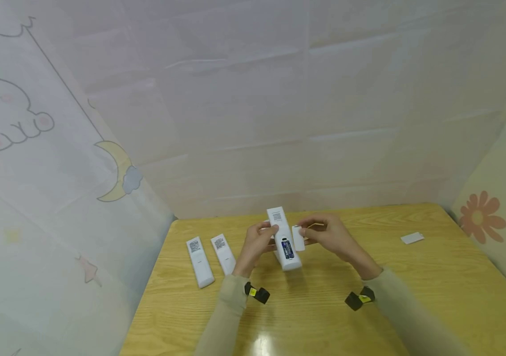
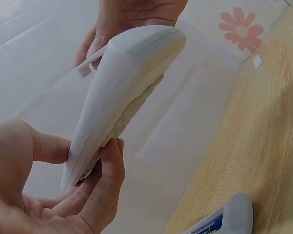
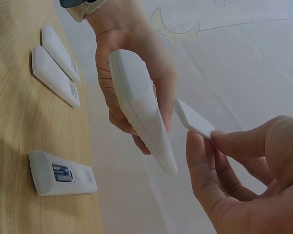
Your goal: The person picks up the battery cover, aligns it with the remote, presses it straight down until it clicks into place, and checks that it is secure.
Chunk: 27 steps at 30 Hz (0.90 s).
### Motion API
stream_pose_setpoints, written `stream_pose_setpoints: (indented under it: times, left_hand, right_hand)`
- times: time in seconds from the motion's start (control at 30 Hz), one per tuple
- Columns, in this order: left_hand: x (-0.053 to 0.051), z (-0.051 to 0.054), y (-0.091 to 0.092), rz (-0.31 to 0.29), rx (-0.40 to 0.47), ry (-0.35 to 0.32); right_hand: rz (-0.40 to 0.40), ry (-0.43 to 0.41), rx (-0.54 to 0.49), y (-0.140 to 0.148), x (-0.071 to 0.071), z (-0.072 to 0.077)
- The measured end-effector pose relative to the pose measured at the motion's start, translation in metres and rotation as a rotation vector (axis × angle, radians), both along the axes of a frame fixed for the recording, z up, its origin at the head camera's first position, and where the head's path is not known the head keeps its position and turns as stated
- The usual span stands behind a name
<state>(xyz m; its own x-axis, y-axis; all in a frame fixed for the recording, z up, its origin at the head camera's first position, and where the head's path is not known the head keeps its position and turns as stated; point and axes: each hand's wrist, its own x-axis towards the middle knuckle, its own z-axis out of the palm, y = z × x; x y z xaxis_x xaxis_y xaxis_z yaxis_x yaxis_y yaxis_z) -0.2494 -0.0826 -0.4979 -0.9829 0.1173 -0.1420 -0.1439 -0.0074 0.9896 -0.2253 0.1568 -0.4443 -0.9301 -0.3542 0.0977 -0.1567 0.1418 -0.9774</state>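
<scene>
My left hand (image 1: 253,244) grips a white remote control (image 1: 283,230) above the table, its back turned up towards the head camera. The battery compartment lies bare, with blue batteries (image 1: 287,248) inside. Between thumb and fingers, my right hand (image 1: 334,236) pinches a small white battery cover (image 1: 298,241) just right of the remote. In the right wrist view the cover (image 3: 198,122) is apart from the held remote (image 3: 136,95). Below them on the table lies another remote (image 3: 44,171), also uncovered with blue batteries showing; the head view mostly hides it.
Two white remotes (image 1: 200,264) lie face down at the table's left, their backs covered. A loose battery cover (image 1: 412,238) rests on the right side of the wooden table (image 1: 324,316). Fabric walls (image 1: 279,123) stand behind and at both sides.
</scene>
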Motion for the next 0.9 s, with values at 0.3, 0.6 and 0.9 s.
stream_pose_setpoints:
  times: [0.3,0.6,0.9]
  left_hand:
    - [0.001,0.001,0.002,0.007,0.003,-0.002]
    - [0.002,0.002,0.006,0.0,-0.006,-0.014]
    - [0.001,0.003,0.011,0.011,-0.003,-0.021]
  right_hand:
    - [0.018,-0.01,-0.01,-0.008,0.0,0.0]
    - [0.041,-0.02,-0.014,-0.01,0.003,-0.003]
    - [0.04,0.003,0.015,-0.013,0.004,-0.003]
